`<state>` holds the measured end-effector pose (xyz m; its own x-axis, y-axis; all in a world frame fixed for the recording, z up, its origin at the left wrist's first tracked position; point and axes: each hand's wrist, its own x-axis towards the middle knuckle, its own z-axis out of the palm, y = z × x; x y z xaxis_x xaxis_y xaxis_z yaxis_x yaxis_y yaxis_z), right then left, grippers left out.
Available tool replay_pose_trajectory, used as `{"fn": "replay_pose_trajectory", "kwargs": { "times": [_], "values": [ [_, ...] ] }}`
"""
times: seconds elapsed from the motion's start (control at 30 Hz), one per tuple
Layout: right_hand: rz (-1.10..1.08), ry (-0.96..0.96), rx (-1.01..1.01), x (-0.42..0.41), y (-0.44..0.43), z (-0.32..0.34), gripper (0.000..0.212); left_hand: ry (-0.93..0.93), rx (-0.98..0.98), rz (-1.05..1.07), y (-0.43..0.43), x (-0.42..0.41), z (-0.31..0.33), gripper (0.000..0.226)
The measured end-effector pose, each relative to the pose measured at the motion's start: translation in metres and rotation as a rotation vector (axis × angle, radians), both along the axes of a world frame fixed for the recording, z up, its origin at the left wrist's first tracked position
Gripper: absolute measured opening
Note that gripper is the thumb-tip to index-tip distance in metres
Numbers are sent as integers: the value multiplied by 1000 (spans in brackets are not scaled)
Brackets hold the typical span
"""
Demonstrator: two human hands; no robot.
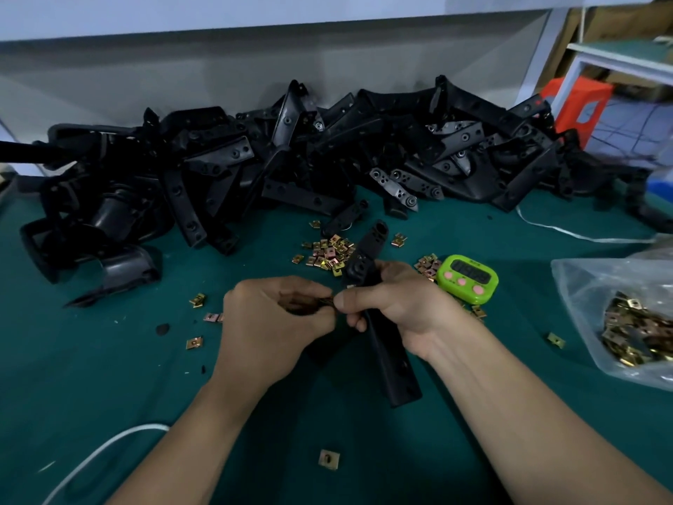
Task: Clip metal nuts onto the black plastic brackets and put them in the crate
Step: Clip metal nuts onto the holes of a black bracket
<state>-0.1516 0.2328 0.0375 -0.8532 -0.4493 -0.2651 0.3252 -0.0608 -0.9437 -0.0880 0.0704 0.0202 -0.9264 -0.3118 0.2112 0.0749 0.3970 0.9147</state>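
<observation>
Stray nut (pixel 329 459) lies nearside of the fingers; right hand (pixel 404 308) wraps the bracket (pixel 395 369), likely steadying it, while left hand (pixel 276 315) pinches a fresh nut (pixel 326 302) against it.

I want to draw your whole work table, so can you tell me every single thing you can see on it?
Bracket pile: many, black, along the table's back.
Held bracket: one, black, centre, in the right hand.
Loose nuts: many, gold-coloured, scattered around the hands.
Timer: one, green with pink buttons, right of the hands.
Bag of nuts: one, clear, right edge.
Cable: one, white, lower left.
Table: one, dark green top, under everything.
Red plastic object: one, behind the table, far right.
Left hand: one, pinching a nut beside the bracket.
Right hand: one, gripping the held bracket.
</observation>
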Motion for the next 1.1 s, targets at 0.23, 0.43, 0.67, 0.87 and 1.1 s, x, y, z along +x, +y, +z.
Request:
{"fn": "replay_pose_trajectory", "kwargs": {
  "times": [0.23, 0.43, 0.67, 0.87, 1.1],
  "values": [
    [-61, 137, -65, 1, -1, -3, 22, 11, 154, -60, -8, -4, 3, 28],
    [-4, 226, -80, 3, -5, -3, 17, 28, 212, -48, -6, -7, 1, 19],
    [16, 308, -75, 4, -5, -2, 25, -38, 406, -155, -7, -8, 3, 4],
    [45, 331, -97, 6, -4, 1, 29, -161, 528, -229, -9, -7, 9, 11],
    [163, 316, -138, 8, -4, 5, 36, -244, 664, -335, -11, -7, 12, 13]
  ]
}}
